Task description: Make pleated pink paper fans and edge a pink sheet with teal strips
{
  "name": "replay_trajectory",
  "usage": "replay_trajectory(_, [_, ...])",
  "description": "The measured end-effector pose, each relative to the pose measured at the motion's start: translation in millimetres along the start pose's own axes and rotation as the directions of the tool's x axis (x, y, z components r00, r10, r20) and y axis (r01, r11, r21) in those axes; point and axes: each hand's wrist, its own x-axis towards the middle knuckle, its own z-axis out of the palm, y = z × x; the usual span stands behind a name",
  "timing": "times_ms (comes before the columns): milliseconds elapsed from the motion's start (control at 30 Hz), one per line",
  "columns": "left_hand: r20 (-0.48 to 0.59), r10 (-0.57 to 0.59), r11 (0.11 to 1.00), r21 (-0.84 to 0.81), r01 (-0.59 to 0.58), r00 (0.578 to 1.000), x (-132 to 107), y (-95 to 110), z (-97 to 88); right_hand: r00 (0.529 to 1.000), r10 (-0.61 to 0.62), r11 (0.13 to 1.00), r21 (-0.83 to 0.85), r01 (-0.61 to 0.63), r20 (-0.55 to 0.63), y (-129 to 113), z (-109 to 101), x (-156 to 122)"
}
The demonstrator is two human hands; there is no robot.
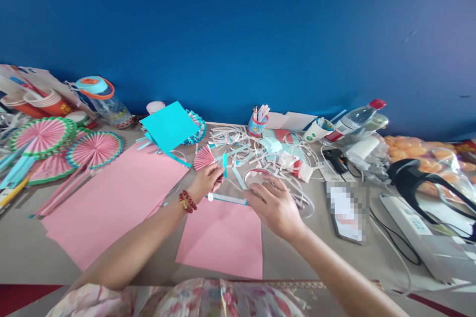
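Observation:
My left hand (208,178) pinches a small folded pink paper fan (204,158), its pleats spreading above the fingers. A short teal paper strip (225,165) stands upright beside the fingertips. My right hand (273,203) has its fingers spread over the near side of a ring-shaped tape roll (256,172); whether they grip it is hard to see. Between the hands lies a pale narrow strip (228,199), at the top edge of a pink paper sheet (223,240).
Larger pink sheets (119,198) and teal squares (169,126) lie left, near finished pleated fans (95,149). Paper scraps (238,146) spread behind the hands, before a pen cup (257,124). To the right are a phone (347,213), a bottle (353,121) and a power strip (412,228).

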Motion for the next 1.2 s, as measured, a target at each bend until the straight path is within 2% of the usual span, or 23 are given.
replay_trajectory(100, [0.076,-0.006,1.000,0.029,0.004,0.997,-7,5,-3.4,1.000,0.024,0.999,0.035,-0.024,0.013,6,0,1])
replay_trajectory(200, [0.169,0.067,0.978,0.183,-0.098,0.983,-20,18,-6.2,0.999,0.036,0.996,0.077,-0.037,0.007,9,-4,5])
replay_trajectory(300, [0.172,0.157,0.871,0.441,-0.219,0.972,-33,31,-7.4,0.999,0.041,0.994,0.099,-0.040,-0.013,10,-8,8])
replay_trajectory(367, [0.182,0.212,0.789,0.547,-0.278,0.960,-38,36,-7.7,0.999,0.041,0.994,0.107,-0.038,-0.026,10,-11,9])
replay_trajectory(467, [0.249,0.275,0.686,0.626,-0.371,0.929,-40,37,-7.8,0.999,0.033,0.992,0.119,-0.031,-0.014,12,-15,9])
replay_trajectory(533, [0.291,0.277,0.662,0.633,-0.402,0.916,-42,37,-7.6,0.999,0.029,0.991,0.128,-0.033,0.029,15,-17,9])
replay_trajectory(767, [0.321,0.187,0.752,0.561,-0.346,0.928,-47,46,-5.1,0.995,0.028,0.993,0.109,-0.038,0.092,21,-23,13])
replay_trajectory(867, [0.352,0.135,0.795,0.520,-0.313,0.926,-47,42,-5.6,0.993,0.036,0.993,0.105,-0.049,0.115,21,-23,15])
replay_trajectory(967, [0.393,0.033,0.863,0.452,-0.225,0.919,-46,36,-7.9,0.989,0.054,0.993,0.093,-0.067,0.137,21,-23,15])
replay_trajectory(1100, [0.478,-0.090,0.950,0.304,-0.068,0.874,-44,28,-11.5,0.985,0.073,0.991,0.098,-0.089,0.155,20,-22,12])
replay_trajectory(1200, [0.542,-0.139,0.974,0.225,0.016,0.829,-44,26,-12.6,0.978,0.091,0.986,0.123,-0.115,0.187,21,-20,10])
